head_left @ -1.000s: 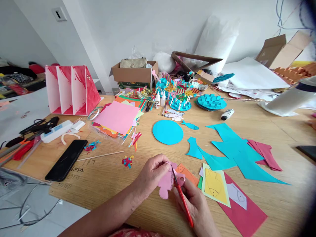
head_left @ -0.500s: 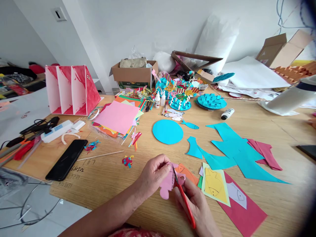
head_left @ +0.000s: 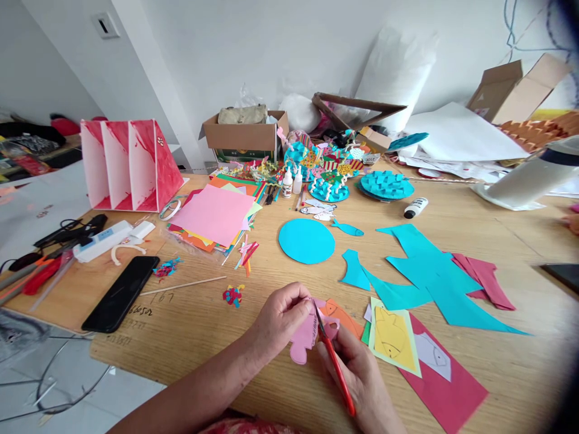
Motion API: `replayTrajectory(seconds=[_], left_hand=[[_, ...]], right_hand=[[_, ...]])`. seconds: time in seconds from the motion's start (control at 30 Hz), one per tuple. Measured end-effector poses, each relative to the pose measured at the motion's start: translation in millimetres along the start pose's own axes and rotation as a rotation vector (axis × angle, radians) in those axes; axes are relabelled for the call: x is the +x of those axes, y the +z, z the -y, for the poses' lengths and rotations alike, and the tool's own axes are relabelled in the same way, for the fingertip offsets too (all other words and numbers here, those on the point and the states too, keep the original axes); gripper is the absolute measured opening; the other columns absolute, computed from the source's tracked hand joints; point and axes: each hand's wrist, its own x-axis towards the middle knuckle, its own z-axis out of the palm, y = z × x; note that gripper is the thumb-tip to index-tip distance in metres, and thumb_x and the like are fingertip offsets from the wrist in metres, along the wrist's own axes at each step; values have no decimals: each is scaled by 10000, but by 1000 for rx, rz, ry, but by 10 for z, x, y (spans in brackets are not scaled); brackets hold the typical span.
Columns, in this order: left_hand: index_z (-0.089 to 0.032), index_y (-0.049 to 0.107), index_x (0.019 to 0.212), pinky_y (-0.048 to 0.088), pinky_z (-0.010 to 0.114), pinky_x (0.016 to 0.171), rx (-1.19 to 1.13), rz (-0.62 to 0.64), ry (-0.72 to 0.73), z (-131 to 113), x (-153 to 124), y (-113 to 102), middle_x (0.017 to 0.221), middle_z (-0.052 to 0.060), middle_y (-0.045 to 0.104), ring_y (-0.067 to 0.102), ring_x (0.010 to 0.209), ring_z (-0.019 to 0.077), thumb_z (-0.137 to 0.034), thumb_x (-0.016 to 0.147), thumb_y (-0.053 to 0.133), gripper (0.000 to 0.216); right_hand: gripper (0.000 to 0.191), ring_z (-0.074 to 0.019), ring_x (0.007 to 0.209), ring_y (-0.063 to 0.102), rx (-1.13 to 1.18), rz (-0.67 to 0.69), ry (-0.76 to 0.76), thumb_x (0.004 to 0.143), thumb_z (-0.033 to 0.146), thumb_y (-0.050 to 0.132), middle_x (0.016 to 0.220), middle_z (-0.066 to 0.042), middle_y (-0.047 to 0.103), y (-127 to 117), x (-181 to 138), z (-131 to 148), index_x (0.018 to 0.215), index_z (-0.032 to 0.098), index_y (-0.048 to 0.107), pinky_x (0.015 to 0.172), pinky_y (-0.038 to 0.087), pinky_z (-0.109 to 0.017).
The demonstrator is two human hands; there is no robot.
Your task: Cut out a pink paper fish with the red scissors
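Pink paper cut-out (head_left: 301, 337) over the bench (head_left: 190, 328) near its front edge, pinched by the left hand (head_left: 286, 310); right hand (head_left: 362, 374) clamped on red-handled scissors (head_left: 337, 372); blue disc (head_left: 306, 241) farther back; phone (head_left: 121, 294) by the near-left corner

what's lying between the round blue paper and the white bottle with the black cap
The head view shows a small blue fish cutout there, nearer the round blue paper than the white bottle, lying on the wooden table.
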Motion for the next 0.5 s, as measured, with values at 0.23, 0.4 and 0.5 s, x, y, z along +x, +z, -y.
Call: replayTrajectory(seconds=[0.23,0.4,0.5], left_hand=[[-174,447,644,265,198,470,-12,28,-22,8,8,-23,530,-53,403,348,492,83,-320,754,462,184],[-175,421,624,260,200,470,1,44,8,0,10,-31,535,-54,392,333,499,82,-334,742,484,208],[-171,432,636,265,200,477,10,48,21,13,9,-30,548,-50,398,341,512,84,-344,750,482,213]], right_hand=[[321,-138,547,467,-25,-7,-30,741,483,570,576,19,517,2,3,-13,690,167,596,489,393,-223],[306,-151,588,491,-7,-11,-6,746,470,568,576,23,516,9,-26,68,715,169,610,520,411,-227],[298,-155,604,498,28,-9,14,741,463,579,583,23,514,12,-39,104,726,168,610,519,416,-224]])
